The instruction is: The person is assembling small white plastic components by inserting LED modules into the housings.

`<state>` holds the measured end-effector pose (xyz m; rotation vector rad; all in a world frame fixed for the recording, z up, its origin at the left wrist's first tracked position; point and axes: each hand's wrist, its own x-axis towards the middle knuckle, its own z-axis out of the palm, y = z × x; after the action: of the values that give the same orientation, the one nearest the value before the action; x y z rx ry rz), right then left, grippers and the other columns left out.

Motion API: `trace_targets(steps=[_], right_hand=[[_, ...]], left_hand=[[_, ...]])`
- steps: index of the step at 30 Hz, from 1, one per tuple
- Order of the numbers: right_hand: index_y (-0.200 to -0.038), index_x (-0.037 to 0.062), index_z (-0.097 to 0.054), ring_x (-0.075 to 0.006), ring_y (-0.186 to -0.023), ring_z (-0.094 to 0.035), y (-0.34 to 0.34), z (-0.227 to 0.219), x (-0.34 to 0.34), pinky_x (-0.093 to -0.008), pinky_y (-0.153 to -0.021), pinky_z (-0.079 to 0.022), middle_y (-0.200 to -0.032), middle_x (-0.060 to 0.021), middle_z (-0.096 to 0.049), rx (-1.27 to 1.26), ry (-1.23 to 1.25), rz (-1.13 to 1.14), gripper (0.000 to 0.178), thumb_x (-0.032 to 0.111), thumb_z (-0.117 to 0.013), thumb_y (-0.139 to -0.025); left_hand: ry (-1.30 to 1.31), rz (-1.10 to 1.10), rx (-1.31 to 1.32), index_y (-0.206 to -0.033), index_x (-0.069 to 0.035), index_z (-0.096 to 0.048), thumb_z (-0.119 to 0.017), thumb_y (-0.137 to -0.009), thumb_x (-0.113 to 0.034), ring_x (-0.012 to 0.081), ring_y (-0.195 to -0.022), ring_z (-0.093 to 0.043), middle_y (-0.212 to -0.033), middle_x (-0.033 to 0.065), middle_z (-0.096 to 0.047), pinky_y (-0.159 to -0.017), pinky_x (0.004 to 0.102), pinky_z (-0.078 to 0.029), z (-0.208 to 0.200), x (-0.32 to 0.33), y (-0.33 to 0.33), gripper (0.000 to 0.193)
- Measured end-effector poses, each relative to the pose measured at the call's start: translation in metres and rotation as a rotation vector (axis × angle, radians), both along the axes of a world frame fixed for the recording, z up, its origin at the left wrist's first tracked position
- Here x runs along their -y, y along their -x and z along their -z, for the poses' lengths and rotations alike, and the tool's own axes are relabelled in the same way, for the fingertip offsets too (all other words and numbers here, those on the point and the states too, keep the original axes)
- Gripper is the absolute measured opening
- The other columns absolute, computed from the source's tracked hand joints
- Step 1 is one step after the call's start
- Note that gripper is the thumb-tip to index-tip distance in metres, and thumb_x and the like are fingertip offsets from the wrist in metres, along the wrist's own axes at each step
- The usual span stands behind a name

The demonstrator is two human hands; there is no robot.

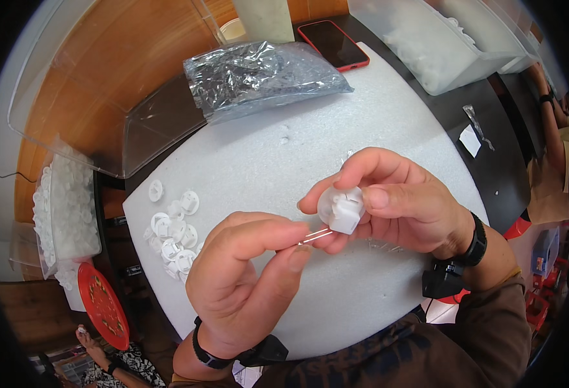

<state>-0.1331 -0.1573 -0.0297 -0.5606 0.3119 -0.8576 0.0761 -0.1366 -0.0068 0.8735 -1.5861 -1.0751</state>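
Over the foam-covered tabletop, my right hand (pixel 404 200) holds a small white plastic piece (pixel 344 218) with a round translucent disc and a boxy end. Its thumb and fingers close around the piece's sides. From the left, my left hand (pixel 242 268) pinches two thin metal leads (pixel 315 237) between thumb and forefinger. The leads' far ends meet the boxy end; whether they sit inside it I cannot tell. Left of my hands lies a loose pile of similar white round plastic pieces (pixel 174 242). Several thin metal-legged bits (pixel 382 245) lie on the foam, partly under my right hand.
A silvery plastic bag (pixel 265 77) and a red-cased phone (pixel 334 45) lie at the back. Translucent bins (pixel 426 48) stand at back right. At left are a bag of white parts (pixel 68 207) and a red round tray (pixel 103 307). Other people's arms show at lower left and far right.
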Motion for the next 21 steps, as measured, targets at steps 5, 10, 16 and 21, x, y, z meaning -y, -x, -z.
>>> trace_targets(steps=[5,10,16,21], right_hand=[[-0.123,0.0015,-0.047,-0.0279,-0.106,-0.058,-0.001,0.003,-0.001,-0.0364,-0.091,-0.049,-0.120,-0.0159,-0.053,-0.009,0.074,0.026,0.034,0.010,-0.054,-0.090],[-0.128,-0.0011,-0.042,-0.0229,-0.108,-0.056,-0.003,-0.002,-0.005,-0.0348,-0.094,-0.046,-0.119,-0.0148,-0.055,-0.074,0.065,0.067,0.043,0.010,-0.056,-0.089],[-0.132,-0.0024,-0.040,-0.0182,-0.110,-0.053,-0.005,-0.004,-0.006,-0.0312,-0.097,-0.042,-0.123,-0.0132,-0.053,-0.113,0.133,0.029,0.045,0.011,-0.055,-0.091],[-0.131,-0.0017,-0.041,-0.0175,-0.110,-0.053,-0.008,-0.001,-0.006,-0.0315,-0.097,-0.041,-0.124,-0.0116,-0.052,-0.164,0.246,0.082,0.043,0.012,-0.053,-0.092]], left_hand=[[-0.004,0.006,-0.006,-0.099,0.001,-0.061,-0.064,-0.075,0.010,0.0157,-0.081,-0.060,-0.091,0.0096,-0.063,-0.073,0.0245,-0.045,0.000,-0.001,0.003,0.026],[0.017,-0.005,0.000,-0.099,0.001,-0.062,-0.064,-0.074,0.010,0.0158,-0.077,-0.061,-0.090,0.0098,-0.064,-0.069,0.0241,-0.045,0.001,-0.003,0.007,0.026],[0.143,0.058,0.182,-0.100,0.002,-0.052,-0.051,-0.087,0.002,0.0124,-0.074,-0.056,-0.092,0.0128,-0.058,-0.068,0.0244,-0.049,0.005,0.002,0.003,0.013],[0.028,-0.015,0.109,-0.100,0.001,-0.056,-0.057,-0.082,0.005,0.0146,-0.079,-0.060,-0.092,0.0112,-0.062,-0.073,0.0250,-0.047,0.008,-0.001,0.007,0.018]])
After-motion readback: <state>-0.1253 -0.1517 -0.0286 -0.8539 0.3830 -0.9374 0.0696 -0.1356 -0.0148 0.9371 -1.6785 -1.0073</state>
